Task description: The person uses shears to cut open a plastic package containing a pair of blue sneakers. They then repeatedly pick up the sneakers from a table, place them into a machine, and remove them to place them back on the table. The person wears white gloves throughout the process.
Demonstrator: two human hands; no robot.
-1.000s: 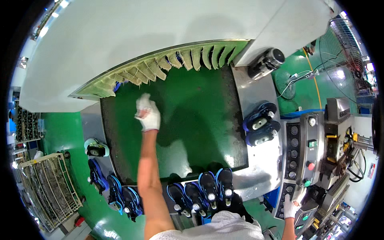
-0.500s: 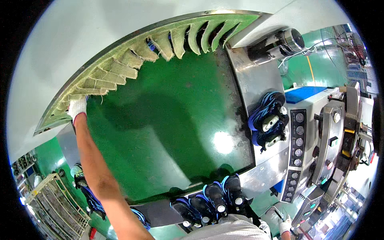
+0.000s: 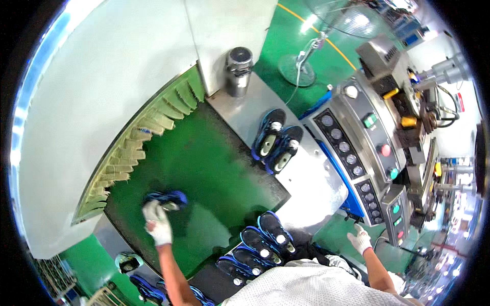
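1. My gloved left hand (image 3: 159,224) grips a black-and-blue shoe (image 3: 176,197) by one end above the green work surface (image 3: 224,168); whether the sole touches down, I cannot tell.
2. The shoe is between the fringed green curtain (image 3: 123,150) and a row of four similar shoes (image 3: 254,240) at the near edge.
3. Off to the side, my gloved right hand (image 3: 360,239) hangs with fingers spread, near a small control box (image 3: 394,219).
4. Two more shoes (image 3: 267,136) lie on the metal ledge (image 3: 311,176), near a dark flask (image 3: 239,71).
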